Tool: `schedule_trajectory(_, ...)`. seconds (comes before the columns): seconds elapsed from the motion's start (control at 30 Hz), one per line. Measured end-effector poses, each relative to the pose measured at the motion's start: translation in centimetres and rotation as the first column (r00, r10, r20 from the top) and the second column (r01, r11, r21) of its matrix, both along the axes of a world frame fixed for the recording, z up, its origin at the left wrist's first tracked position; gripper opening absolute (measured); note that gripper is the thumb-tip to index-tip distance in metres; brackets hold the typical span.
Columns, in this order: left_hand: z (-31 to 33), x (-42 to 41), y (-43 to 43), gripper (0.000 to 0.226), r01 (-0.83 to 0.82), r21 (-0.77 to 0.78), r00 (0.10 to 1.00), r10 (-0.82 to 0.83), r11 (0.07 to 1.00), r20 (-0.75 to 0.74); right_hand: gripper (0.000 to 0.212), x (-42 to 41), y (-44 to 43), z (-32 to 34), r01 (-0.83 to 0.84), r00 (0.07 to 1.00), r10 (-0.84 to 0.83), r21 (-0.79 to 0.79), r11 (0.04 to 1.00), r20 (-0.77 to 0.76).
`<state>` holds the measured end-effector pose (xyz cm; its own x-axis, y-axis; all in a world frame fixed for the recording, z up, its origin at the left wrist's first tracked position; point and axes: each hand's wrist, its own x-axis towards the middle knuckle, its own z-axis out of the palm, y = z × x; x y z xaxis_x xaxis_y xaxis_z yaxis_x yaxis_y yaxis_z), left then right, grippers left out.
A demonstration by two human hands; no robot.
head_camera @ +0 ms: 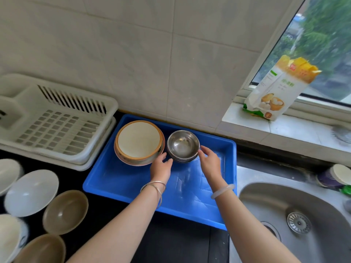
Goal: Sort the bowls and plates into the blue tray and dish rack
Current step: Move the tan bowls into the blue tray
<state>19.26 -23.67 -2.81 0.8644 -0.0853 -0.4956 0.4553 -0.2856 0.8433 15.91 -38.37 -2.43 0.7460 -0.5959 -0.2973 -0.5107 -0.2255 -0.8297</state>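
A stack of stainless steel bowls [183, 146] sits inside the blue tray [117, 179], in its far half, toward the tiled wall [133, 54]. Several nested rims show at the stack's near edge; the exact count cannot be determined. Just to its left in the same tray is a stack of cream plates with orange-brown rims [139, 142], the two stacks close together or just touching.

The left hand [160, 168] is at the near-left side of the bowl stack, fingers loosely curled, fingertips at or just short of the lower rims. The right hand [209, 162] is at the near-right side, fingers spread and relaxed, tips against or just beside the upper rim. Neither hand shows a closed grasp; whether contact is being made cannot be confirmed. Silver bangles [153, 187] are on the left wrist, and a pale bangle [222, 191] on the right.

The near half of the tray holds no dishes. The white dish rack [57, 118] stands just left of the tray, with no dishes visible in it.

On the dark counter [171, 243] at lower left are a white bowl [31, 192], a brown bowl [65, 211] and further bowls cut off by the frame edge. A steel sink [296, 221] lies right of the tray. A flour bag [279, 88] leans on the window sill [294, 128].
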Motion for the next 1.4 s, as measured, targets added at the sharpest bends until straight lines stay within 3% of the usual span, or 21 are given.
schedule_trajectory(0.13,0.9,-2.5,3.7,0.039,0.043,0.091,0.993,-0.053,0.995,0.106,0.029,-2.4,2.7,1.3,-0.083,0.996,0.084,-0.053,0.995,0.022)
schedule_trajectory(0.3,2.0,-6.6,9.8,0.033,0.007,0.231,0.965,-0.067,0.973,0.254,0.025,-4.8,8.8,2.2,-0.262,0.965,0.262,-0.01,0.965,0.018)
schedule_trajectory(0.5,1.6,-12.1,19.3,0.031,-0.205,0.314,0.939,0.096,0.927,0.331,0.024,-6.8,17.8,0.6,-0.516,0.853,0.518,0.042,0.855,-0.06)
schedule_trajectory(0.7,0.4,-15.9,26.4,0.03,-0.434,0.493,0.886,0.257,0.754,0.386,0.034,-6.1,25.4,-1.4,-0.724,0.677,0.709,-0.004,0.69,-0.198)
schedule_trajectory(0.83,-0.7,-17.6,29.8,0.038,-0.503,0.568,0.864,0.36,0.652,0.352,0.039,-4.2,29.0,-2.2,-0.761,0.628,0.731,-0.01,0.649,-0.266)
schedule_trajectory(0.93,-1.3,-18.4,31.3,0.044,-0.559,0.53,0.828,0.458,0.638,0.322,0.024,-3.1,30.5,-2.8,-0.735,0.659,0.697,-0.043,0.677,-0.283)
schedule_trajectory(1.07,-2.0,-18.5,32.3,0.053,-0.651,0.365,0.757,0.607,0.666,0.241,0.008,-2.5,31.3,-3.7,-0.65,0.72,0.624,0.02,0.759,-0.303)
schedule_trajectory(1.23,-3.0,-18.6,32.6,0.048,-0.692,0.248,0.714,0.694,0.678,0.095,0.022,-2.8,31.2,-3.5,-0.435,0.837,0.503,0.298,0.85,-0.215)
schedule_trajectory(1.4,-4.1,-18.5,33.1,0.04,-0.7,0.135,0.708,0.706,0.701,0.004,0.013,-3.9,30.4,-1.7,-0.44,0.863,0.492,0.311,0.843,-0.113)
